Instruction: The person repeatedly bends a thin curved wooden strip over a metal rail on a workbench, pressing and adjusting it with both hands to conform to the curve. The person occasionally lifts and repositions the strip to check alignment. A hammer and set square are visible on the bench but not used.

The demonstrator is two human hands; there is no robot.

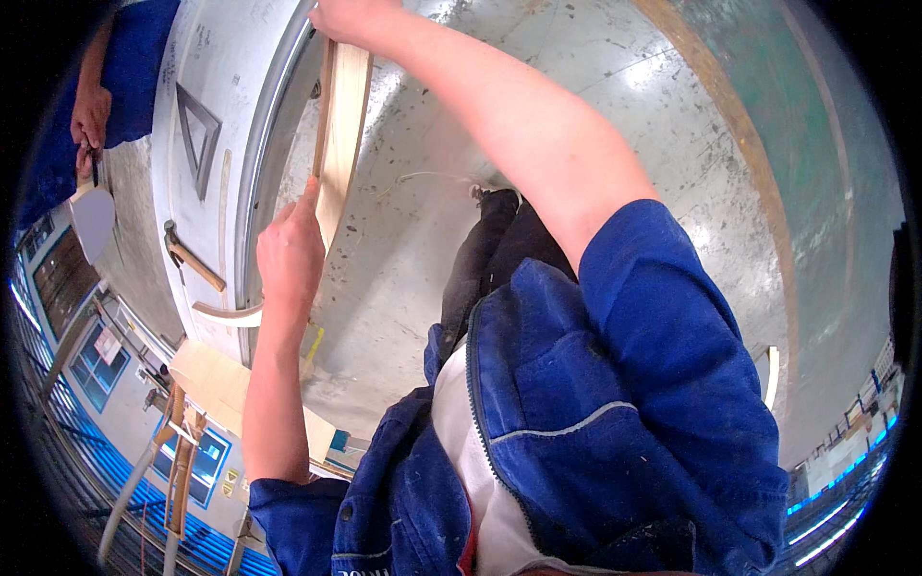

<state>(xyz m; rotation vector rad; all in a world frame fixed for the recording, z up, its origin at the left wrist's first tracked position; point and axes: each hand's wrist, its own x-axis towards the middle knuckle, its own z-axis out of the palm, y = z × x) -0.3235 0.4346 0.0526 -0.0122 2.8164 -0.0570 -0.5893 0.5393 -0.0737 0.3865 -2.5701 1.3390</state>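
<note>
A long pale wooden board [346,144] runs on edge beside the grey metal rim [269,86] of a white worktable [216,58]. Around its near part my left hand [291,248] is closed, one finger stretched up along the board's edge. At the far end, by the top of the picture, my right hand [353,19] is closed on the same board; its fingers are partly hidden. On the table to the left lie a grey triangular set square [192,142], a hammer [199,267] with a wooden handle and a curved wooden strip [228,315] near my left wrist.
Across the table at the far left stands another person in blue, whose hands [91,117] hold a dark thing above a pale rounded piece [93,223]. A pale wooden panel [213,379] sits at the table's near end. Another curved strip [772,377] stands at the right.
</note>
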